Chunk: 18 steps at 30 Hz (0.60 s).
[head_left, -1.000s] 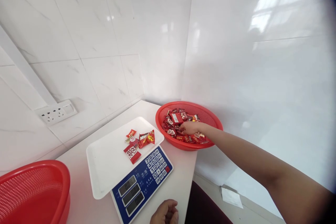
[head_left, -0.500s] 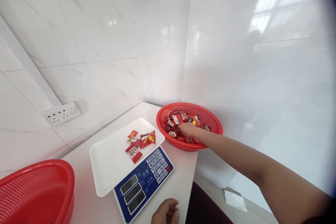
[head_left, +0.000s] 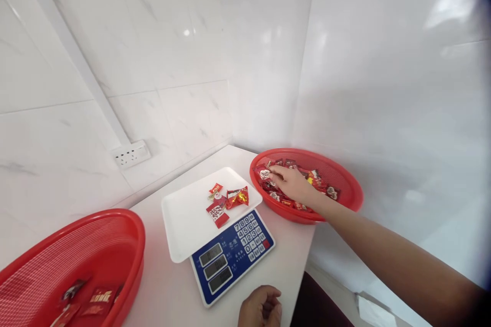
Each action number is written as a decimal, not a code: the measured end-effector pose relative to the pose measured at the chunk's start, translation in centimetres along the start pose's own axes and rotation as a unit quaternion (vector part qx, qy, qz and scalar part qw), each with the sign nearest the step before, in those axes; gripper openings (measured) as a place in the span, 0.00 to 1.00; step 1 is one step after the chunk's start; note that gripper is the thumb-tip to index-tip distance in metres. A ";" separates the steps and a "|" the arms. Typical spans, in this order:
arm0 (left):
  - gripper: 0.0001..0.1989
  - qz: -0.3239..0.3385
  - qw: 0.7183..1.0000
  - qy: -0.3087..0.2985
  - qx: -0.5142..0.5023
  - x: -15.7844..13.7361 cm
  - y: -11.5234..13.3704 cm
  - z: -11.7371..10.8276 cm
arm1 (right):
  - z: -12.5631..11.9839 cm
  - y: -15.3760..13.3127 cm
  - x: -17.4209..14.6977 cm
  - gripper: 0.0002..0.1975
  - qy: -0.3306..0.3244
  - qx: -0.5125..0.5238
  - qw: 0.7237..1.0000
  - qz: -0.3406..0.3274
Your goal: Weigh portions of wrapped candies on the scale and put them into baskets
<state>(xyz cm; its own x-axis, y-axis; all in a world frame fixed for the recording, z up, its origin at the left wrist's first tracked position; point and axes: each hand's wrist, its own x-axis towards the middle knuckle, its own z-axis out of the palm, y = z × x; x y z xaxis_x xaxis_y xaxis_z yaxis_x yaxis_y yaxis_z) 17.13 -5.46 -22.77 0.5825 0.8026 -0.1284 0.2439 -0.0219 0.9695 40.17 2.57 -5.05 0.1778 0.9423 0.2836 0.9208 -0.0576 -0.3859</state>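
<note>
My right hand (head_left: pixel 293 183) is over the right red basket (head_left: pixel 351 191), thumb and fingers pinched on a red wrapped candy (head_left: pixel 264 173) with a white patch. Below it lie many more small red packets (head_left: pixel 297 205). On the white pan (head_left: pixel 184 230) of a digital scale (head_left: pixel 209 291) rest several wrapped snacks, among them a red-and-white packet (head_left: pixel 217 213) and a red packet with yellow print (head_left: pixel 238 196). My left hand (head_left: pixel 261 307) is at the table's front edge, near the scale, its fingers curled in with nothing visible in them.
A second red basket (head_left: pixel 140 230) stands at the left with a few red packets (head_left: pixel 97 301) inside. Tiled walls close off the back of the white table (head_left: pixel 161 291). A socket strip (head_left: pixel 132 154) is on the left wall. White paper (head_left: pixel 376 311) lies low on the right.
My right hand has risen slightly from the packets and now pinches a candy at the basket's left side. The view has swung left, showing more of the left basket.
</note>
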 end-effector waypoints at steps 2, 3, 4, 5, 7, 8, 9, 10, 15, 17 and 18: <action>0.12 -0.004 1.000 0.000 0.011 -0.1 0.3 -0.1 | 0.9 -2.3 0.5 0.14 0.025 0.050 0.998 -0.040; 0.12 -0.007 1.000 0.001 0.016 -0.1 0.5 -0.1 | 1.4 -3.5 0.8 0.15 0.032 0.063 0.996 -0.052; 0.12 -0.011 1.000 0.003 0.019 -0.2 0.6 -0.1 | 2.0 -4.6 1.1 0.15 0.032 0.067 0.995 -0.059; 0.12 -0.014 1.000 0.004 0.021 -0.2 0.8 -0.1 | 2.6 -5.7 1.3 0.16 0.027 0.066 0.995 -0.065; 0.13 -0.017 1.000 0.004 0.024 -0.4 0.9 -0.1 | 3.5 -7.4 1.4 0.19 0.003 0.069 0.994 -0.081; 0.13 -0.018 1.000 0.003 0.026 -0.4 0.9 -0.1 | 3.9 -8.0 1.1 0.21 -0.012 0.079 0.993 -0.091; 0.13 -0.017 0.999 0.001 0.028 -0.4 0.9 -0.1 | 4.2 -8.4 0.7 0.22 -0.024 0.096 0.990 -0.103; 0.13 -0.016 0.999 -0.001 0.031 -0.4 0.9 -0.1 | 4.5 -8.5 -0.1 0.22 -0.030 0.120 0.985 -0.117; 0.13 -0.016 0.999 -0.001 0.038 -0.4 0.7 -0.2 | 6.6 -5.1 -6.6 0.13 -0.019 0.263 0.960 -0.097; 0.13 -0.012 0.999 -0.004 0.036 -0.5 0.8 -0.2 | 8.2 -2.9 -9.6 0.11 -0.055 0.294 0.953 -0.055; 0.13 -0.007 0.999 -0.006 0.037 -0.5 1.0 -0.3 | 9.1 -2.0 -11.1 0.11 -0.072 0.302 0.950 -0.035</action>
<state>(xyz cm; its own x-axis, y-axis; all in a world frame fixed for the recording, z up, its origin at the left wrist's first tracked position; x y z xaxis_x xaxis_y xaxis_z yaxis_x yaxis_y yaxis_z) 16.84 -5.72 -21.71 0.5871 0.7965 -0.1445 0.3089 -0.0555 0.9495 33.21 -4.75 -15.45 0.0332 0.9747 0.2210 0.5535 0.1662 -0.8161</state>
